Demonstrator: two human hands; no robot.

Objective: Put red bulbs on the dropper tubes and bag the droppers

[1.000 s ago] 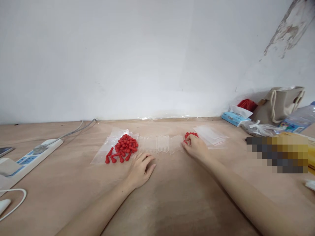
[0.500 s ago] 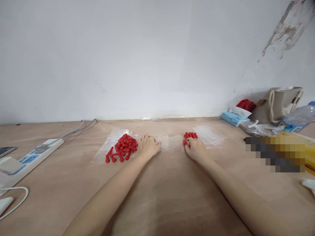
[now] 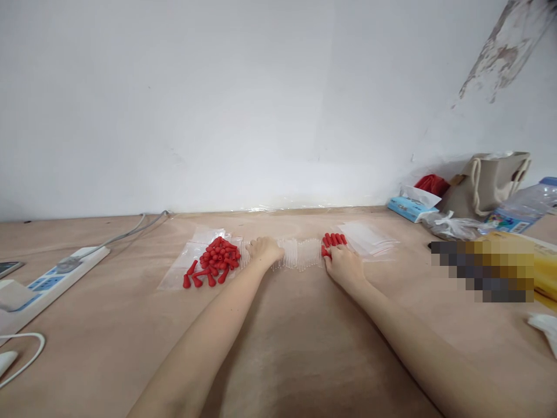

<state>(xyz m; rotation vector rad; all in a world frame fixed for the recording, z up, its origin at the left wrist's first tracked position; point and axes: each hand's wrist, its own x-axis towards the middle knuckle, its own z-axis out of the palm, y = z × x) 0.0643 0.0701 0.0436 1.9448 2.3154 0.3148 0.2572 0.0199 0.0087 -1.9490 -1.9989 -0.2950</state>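
A row of thin clear tubes [image 3: 298,254] lies side by side on the table between my hands. My left hand [image 3: 266,251] is over the left part of that row, its fingers bent down among the tubes; whatever is between them is hidden. My right hand [image 3: 345,265] is at the right end of the row, closed around a red rubber bulb [image 3: 325,250] that shows partly past the fingers. Just beyond it several more red bulbs [image 3: 335,238] are lined up. To the left, a heap of red rubber bulbs [image 3: 217,255] rests on a clear plastic bag [image 3: 176,277].
Flat clear bags [image 3: 369,239] lie right of my right hand. A power strip [image 3: 54,283] with cables is at the left. On the right are a tissue pack [image 3: 411,208], a cloth bag [image 3: 496,186], a plastic bottle [image 3: 528,203] and a yellow package [image 3: 513,255]. A wall stands behind.
My left hand has turned and its fingers have drawn together over the tubes. The right hand stays by the red bulbs with little movement. The whole view has shifted slightly.
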